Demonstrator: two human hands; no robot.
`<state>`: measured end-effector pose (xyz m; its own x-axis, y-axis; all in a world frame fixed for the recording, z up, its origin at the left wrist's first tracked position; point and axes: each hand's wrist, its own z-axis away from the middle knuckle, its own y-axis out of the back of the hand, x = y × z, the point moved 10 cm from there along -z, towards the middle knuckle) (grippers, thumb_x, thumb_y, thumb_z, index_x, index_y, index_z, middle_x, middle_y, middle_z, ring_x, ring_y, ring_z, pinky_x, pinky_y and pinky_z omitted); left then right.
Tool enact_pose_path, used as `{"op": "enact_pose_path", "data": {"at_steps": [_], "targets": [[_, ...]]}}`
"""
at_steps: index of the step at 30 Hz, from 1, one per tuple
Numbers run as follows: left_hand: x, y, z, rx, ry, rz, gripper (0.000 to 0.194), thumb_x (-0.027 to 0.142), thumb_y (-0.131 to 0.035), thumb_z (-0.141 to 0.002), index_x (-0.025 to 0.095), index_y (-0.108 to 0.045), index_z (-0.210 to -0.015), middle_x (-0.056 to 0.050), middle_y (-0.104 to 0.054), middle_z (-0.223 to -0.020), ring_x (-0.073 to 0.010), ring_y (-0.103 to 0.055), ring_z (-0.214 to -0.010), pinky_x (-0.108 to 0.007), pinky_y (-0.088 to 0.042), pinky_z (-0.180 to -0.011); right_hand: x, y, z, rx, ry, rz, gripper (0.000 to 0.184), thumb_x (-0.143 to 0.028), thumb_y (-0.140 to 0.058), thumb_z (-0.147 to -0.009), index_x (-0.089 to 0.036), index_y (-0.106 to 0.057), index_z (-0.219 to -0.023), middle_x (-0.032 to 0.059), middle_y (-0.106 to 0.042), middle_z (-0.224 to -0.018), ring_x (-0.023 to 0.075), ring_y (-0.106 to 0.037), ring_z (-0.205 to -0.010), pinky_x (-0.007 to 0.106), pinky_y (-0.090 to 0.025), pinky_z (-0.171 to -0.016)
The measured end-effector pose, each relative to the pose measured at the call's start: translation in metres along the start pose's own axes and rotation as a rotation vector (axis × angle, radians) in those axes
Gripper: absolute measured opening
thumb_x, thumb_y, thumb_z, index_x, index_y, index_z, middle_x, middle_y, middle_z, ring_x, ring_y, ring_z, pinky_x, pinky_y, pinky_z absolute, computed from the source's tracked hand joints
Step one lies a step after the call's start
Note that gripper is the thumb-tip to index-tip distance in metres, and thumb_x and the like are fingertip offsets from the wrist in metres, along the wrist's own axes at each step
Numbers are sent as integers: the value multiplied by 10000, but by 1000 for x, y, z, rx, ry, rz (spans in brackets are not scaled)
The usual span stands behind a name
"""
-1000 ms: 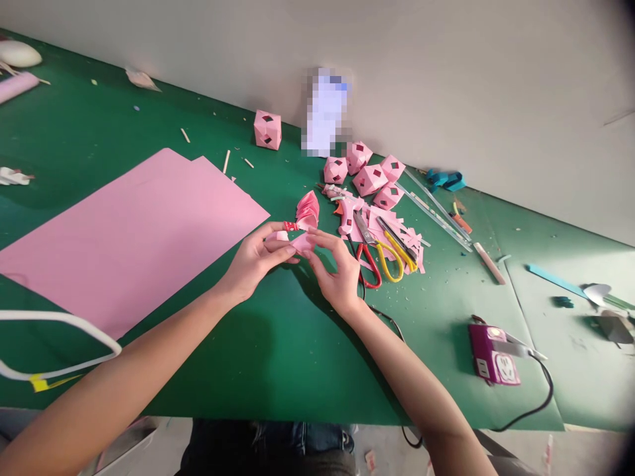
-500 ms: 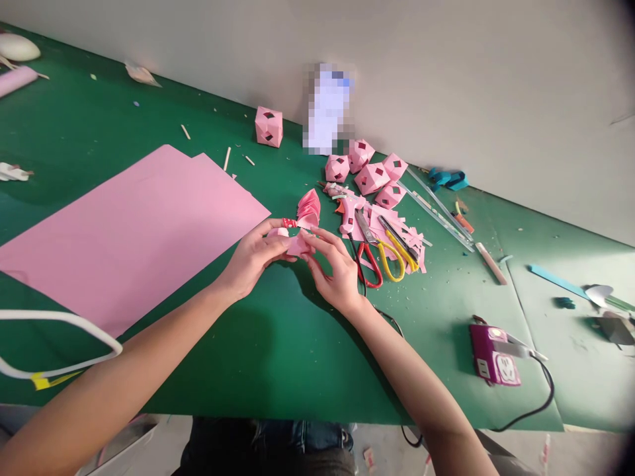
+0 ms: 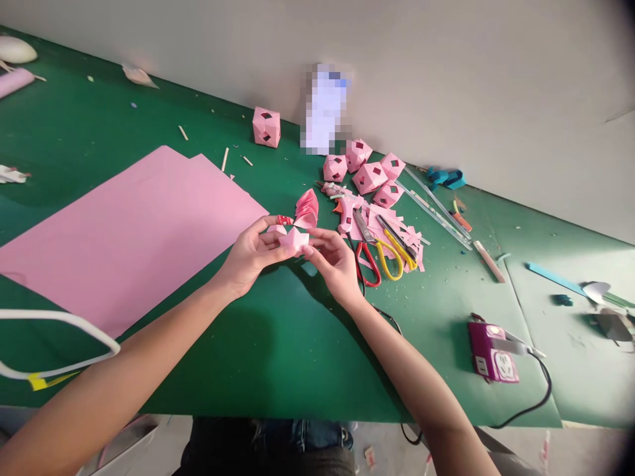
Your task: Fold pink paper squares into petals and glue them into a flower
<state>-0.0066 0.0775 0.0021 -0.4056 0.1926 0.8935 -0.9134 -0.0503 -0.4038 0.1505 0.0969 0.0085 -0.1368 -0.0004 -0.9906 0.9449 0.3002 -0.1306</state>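
Both hands meet over the green table point(image 3: 278, 344) around a small folded pink paper piece point(image 3: 294, 239). My left hand point(image 3: 251, 254) pinches its left side with thumb and fingers. My right hand point(image 3: 335, 264) grips its right side with fingertips closed. Just behind the hands lies a stack of folded pink paper point(image 3: 307, 208) with a small red clip point(image 3: 284, 219) beside it.
A large pink sheet point(image 3: 129, 231) lies at left. Several pink paper cubes point(image 3: 370, 175) and one apart point(image 3: 266, 127) stand near the wall. A pink glue gun point(image 3: 347, 211), red scissors point(image 3: 368, 258), yellow scissors point(image 3: 394, 254), rulers point(image 3: 436, 208) and a purple power strip point(image 3: 492, 354) lie at right.
The hands have lifted the pink piece slightly and turned it, so it now shows as a puffed shape between the fingertips. The view shifted a little.
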Motion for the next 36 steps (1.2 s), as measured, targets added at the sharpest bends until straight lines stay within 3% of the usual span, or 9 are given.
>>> {"op": "enact_pose_path", "data": {"at_steps": [7, 11, 16, 18, 20, 24, 29, 36], "targets": [[2, -4, 0, -32, 18, 22, 572, 332, -1031, -653, 193, -688, -1089, 11, -766, -827, -166, -741, -748, -328, -612, -818, 13, -8, -1, -32, -183, -179, 451, -596, -947, -745, -233, -749, -925, -4, -740, -874, 141, -686, -785, 280, -607, -754], [3, -6, 2, -44, 26, 33, 512, 302, -1016, -668, 198, -709, -1065, 16, -743, -830, -158, -719, -774, -299, -587, -790, 21, -13, 0, -78, -253, -269, 466, -643, -913, -762, -230, -700, -803, -33, -659, -784, 118, -634, -718, 259, -608, -714], [0, -8, 1, -76, 38, 52, 515, 314, -1005, -695, 207, -707, -1102, 8, -761, -835, -181, -742, -758, -339, -599, -818, 16, -3, -3, -39, -159, -131, 467, -683, -864, -788, -241, -714, -784, -15, -689, -806, 137, -637, -736, 277, -605, -722], [0, -6, 0, -73, 34, 61, 497, 328, -1001, -711, 206, -720, -1102, -2, -773, -849, -177, -743, -762, -326, -598, -811, 12, -3, -3, -53, -106, -40, 453, -687, -823, -835, -244, -727, -825, 4, -725, -859, 153, -666, -781, 292, -612, -745], [-1, -4, -2, -77, 36, 73, 472, 333, -998, -724, 203, -733, -1093, -8, -782, -864, -166, -741, -773, -308, -599, -809, 7, -3, -3, -66, -52, 29, 434, -667, -807, -868, -256, -741, -990, 19, -756, -959, 168, -700, -843, 312, -627, -781], [-3, -5, -3, -98, 55, 103, 460, 308, -999, -726, 202, -746, -1096, -10, -789, -911, -151, -734, -790, -287, -605, -798, -6, -10, 0, -113, 96, 100, 668, -619, -877, -830, -298, -637, -1365, 52, -773, -1142, 196, -730, -947, 355, -657, -842], [-8, -8, -2, -104, 104, 127, 474, 313, -993, -724, 194, -749, -1113, -37, -797, -953, -196, -757, -870, -294, -611, -753, -17, -14, 4, -92, 205, 200, 615, -586, -887, -837, -279, -702, -1336, 85, -777, -1267, 169, -700, -855, 357, -667, -810], [-7, -8, -3, -119, 102, 143, 416, 335, -976, -749, 193, -756, -1072, -30, -778, -922, -172, -740, -808, -289, -604, -762, -20, -10, 8, -71, 229, 252, 493, -440, -893, -874, -267, -769, -1319, 20, -784, -990, 161, -715, -824, 337, -661, -838]]}}
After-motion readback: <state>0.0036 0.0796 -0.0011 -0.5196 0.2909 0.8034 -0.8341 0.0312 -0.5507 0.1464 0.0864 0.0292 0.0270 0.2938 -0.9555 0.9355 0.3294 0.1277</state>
